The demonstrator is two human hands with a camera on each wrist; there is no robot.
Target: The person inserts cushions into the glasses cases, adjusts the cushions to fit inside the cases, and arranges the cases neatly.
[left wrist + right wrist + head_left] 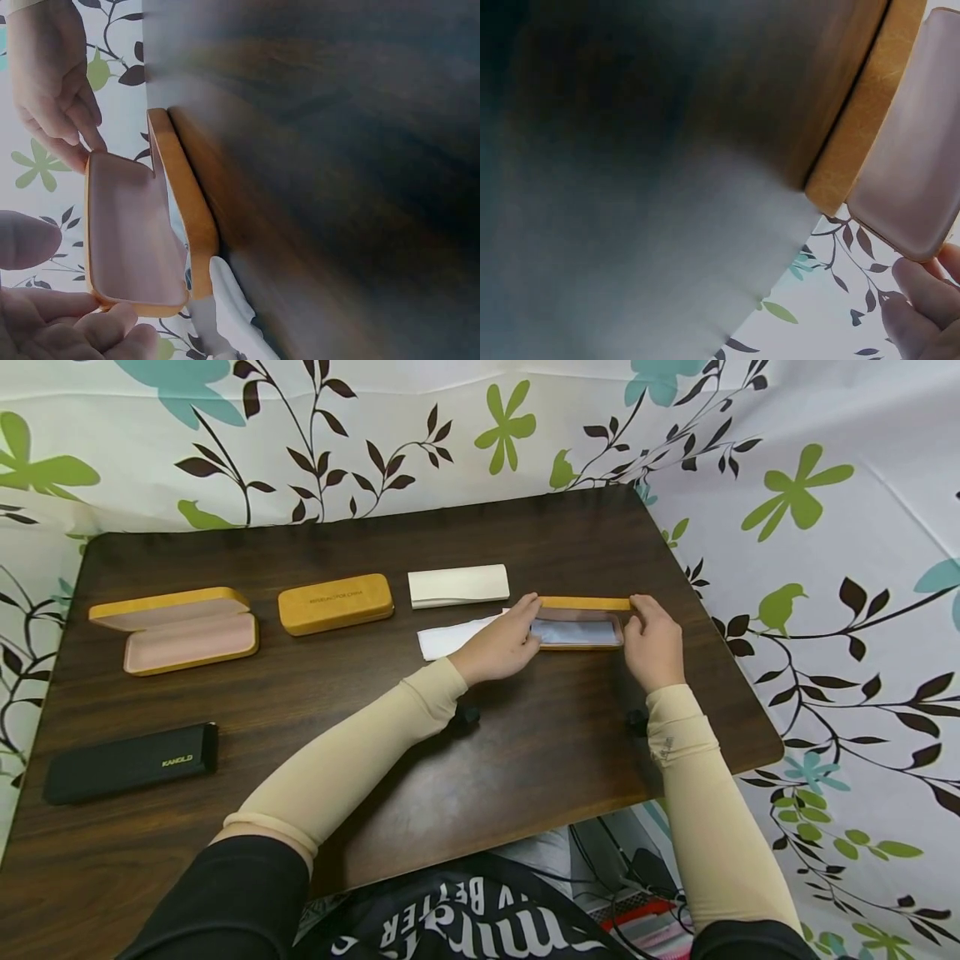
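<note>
At the table's right, an open tan glasses case [585, 603] lies with its lid tilted up. A pale blue cloth [576, 632] is inside it. My left hand [498, 642] holds the left end of the lid, its fingertips at the corner in the left wrist view. Opposite, my right hand [654, 642] grips the lid's right end, with fingertips on the pink-lined corner in the right wrist view. A white cloth [442, 639] lies flat beside the case, partly under my left wrist.
Behind the cloth lies a cream folded pouch [459, 586]. A closed mustard glasses case [335, 604] sits left of it. Further left are another open case [191, 643] and a black case [131, 764]. A patterned curtain [862, 568] borders the dark wooden table [360, 685].
</note>
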